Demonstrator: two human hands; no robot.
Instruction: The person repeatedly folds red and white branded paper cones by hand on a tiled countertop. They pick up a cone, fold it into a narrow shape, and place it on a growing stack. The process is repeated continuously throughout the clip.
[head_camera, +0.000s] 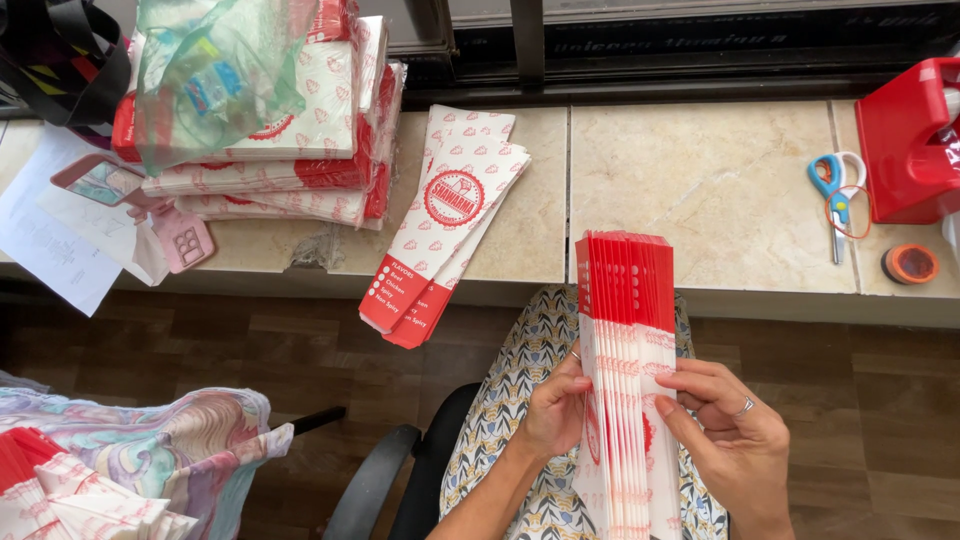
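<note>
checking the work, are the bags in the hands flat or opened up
Flat. The bags stand on edge as a tight stack, only thin red and white edges showing, pressed between the left hand and right hand.

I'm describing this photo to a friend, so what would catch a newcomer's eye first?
The fanned stack of red-and-white paper sleeves, low in the middle, held edge-up between the left hand and right hand. Next, the wrapped bundles piled on the counter at upper left, and the red dispenser at far right.

Single head-worn view, looking steeply down, close over the left hand (556, 408) and right hand (725, 432); beyond their grip, the stone counter (700, 190) fills the upper frame.
</note>
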